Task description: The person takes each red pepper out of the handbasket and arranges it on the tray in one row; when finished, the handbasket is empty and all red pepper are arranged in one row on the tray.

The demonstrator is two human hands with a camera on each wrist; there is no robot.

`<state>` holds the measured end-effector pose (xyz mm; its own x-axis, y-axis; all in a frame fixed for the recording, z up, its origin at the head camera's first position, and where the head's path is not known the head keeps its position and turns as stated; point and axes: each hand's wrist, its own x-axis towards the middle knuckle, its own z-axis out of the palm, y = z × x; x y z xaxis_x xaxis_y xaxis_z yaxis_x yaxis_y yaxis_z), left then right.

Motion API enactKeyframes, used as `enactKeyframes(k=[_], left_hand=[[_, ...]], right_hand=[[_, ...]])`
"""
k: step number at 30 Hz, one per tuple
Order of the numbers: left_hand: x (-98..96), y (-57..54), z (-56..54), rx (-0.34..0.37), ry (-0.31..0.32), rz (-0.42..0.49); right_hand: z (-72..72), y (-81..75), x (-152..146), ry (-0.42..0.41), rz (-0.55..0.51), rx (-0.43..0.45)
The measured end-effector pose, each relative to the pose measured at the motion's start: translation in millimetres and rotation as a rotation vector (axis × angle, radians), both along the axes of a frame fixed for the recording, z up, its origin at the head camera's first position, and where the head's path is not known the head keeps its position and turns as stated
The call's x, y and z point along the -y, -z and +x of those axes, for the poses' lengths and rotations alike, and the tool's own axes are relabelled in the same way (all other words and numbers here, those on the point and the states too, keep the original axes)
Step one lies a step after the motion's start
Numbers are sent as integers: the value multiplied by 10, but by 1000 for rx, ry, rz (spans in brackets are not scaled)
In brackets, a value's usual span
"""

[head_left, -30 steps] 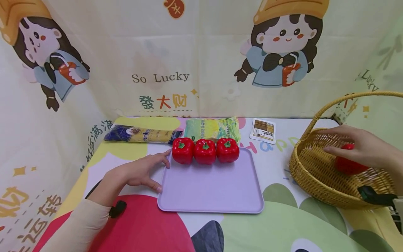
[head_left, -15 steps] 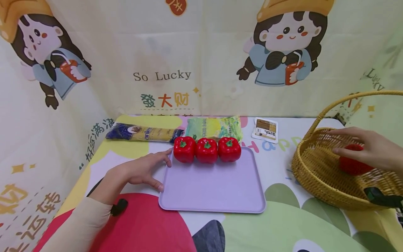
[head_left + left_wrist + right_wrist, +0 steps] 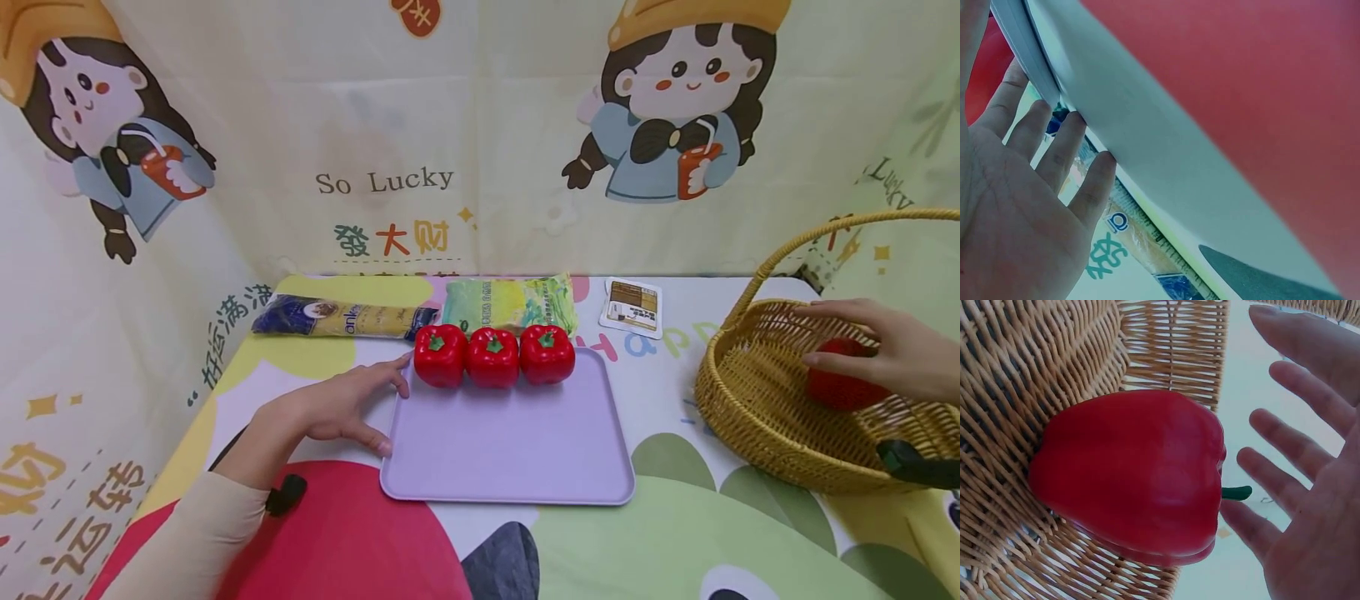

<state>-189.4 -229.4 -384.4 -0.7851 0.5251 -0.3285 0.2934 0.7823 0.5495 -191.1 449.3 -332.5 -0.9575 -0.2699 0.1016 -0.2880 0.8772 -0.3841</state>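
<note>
My left hand (image 3: 341, 408) rests at the left edge of a lilac tray (image 3: 510, 442), thumb and fingertips spread along the rim. Along the tray's far side stand three red bell peppers (image 3: 492, 358) in a row. A wicker basket (image 3: 738, 408) with a tall handle is at the right. In it lies another red bell pepper (image 3: 1135, 475) with a green stem. My right hand (image 3: 892, 346) hovers over that pepper; in the right wrist view its fingers (image 3: 1291, 440) are spread and extended, beside the stem end, not wrapped round the pepper.
Behind the tray lie a blue and gold packet (image 3: 345, 318) and a green and yellow packet (image 3: 510, 304). A small white and brown sachet (image 3: 632, 308) lies at the back right. A printed curtain (image 3: 517, 150) hangs behind the table.
The camera view shifts slightly. My right hand stays over the pepper in the basket, and my left hand keeps its place at the tray's rim.
</note>
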Motion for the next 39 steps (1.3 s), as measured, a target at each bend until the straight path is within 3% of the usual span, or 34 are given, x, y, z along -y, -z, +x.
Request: enactKeyframes(k=[14, 24, 33, 39], left_hand=[[-8, -3, 7, -2, 8, 17], [-8, -10, 11, -3, 3, 14], [2, -2, 22, 0, -5, 24], [2, -7, 17, -5, -2, 15]], right_hand=[[23, -4, -40, 41, 47, 65], [21, 70, -135, -25, 116, 64], [85, 77, -104, -20, 97, 246], [89, 68, -102, -8, 110, 265]])
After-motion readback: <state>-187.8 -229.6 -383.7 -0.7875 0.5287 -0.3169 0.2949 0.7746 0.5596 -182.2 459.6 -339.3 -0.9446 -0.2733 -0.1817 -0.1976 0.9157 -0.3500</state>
